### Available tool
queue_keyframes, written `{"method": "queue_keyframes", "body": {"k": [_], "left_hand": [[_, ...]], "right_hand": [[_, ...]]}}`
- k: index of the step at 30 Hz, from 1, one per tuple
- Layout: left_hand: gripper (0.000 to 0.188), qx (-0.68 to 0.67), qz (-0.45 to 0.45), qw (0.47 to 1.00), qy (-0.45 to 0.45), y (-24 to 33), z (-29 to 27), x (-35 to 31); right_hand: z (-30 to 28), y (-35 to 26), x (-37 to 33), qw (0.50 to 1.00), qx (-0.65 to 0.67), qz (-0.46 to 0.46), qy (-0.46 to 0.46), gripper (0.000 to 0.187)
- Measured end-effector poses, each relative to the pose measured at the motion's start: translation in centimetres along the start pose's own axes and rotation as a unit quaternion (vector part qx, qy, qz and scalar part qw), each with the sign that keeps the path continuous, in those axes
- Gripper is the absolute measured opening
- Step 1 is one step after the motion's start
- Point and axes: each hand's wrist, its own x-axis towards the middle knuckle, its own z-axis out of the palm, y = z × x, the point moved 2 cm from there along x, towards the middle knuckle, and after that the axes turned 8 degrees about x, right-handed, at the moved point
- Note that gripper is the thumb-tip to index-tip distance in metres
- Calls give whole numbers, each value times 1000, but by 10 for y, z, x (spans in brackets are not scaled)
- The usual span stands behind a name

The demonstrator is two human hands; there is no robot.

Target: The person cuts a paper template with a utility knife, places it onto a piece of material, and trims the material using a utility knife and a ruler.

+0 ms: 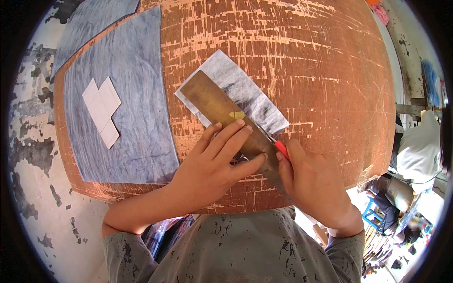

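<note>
A brown, flat straightedge bar (203, 94) lies slantwise over a small grey-white mottled sheet (219, 63). My left hand (214, 158) rests on the bar with fingers spread, its fingertips pressing on the bar's left side and its thumb on the lower part. A small yellow patch (237, 114) shows on the bar just above the fingertips. In my right hand (314, 181) is a red-handled cutter knife (281, 149), gripped between thumb and fingers. Its thin blade lies along the bar's right edge over the sheet; the tip is hard to make out.
A large blue-grey sheet (137, 56) covers the table's left side, with a white angular paper template (103, 111) on it. Another blue-grey sheet (94, 23) lies beyond it. The brown wooden tabletop (330, 94) is heavily scratched. A blue stool (372, 212) stands at lower right.
</note>
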Motion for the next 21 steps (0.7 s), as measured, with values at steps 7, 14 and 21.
{"method": "queue_keyframes", "body": {"k": [7, 14, 21], "left_hand": [[47, 6, 0, 1000, -4, 0, -1, 0], [49, 10, -2, 1000, 0, 2, -2, 1], [57, -8, -14, 1000, -1, 1, -3, 3]], "right_hand": [[1, 0, 2, 1000, 0, -1, -8, 20], [0, -5, 2, 1000, -10, 11, -15, 20], [-8, -2, -6, 993, -32, 45, -105, 22]]}}
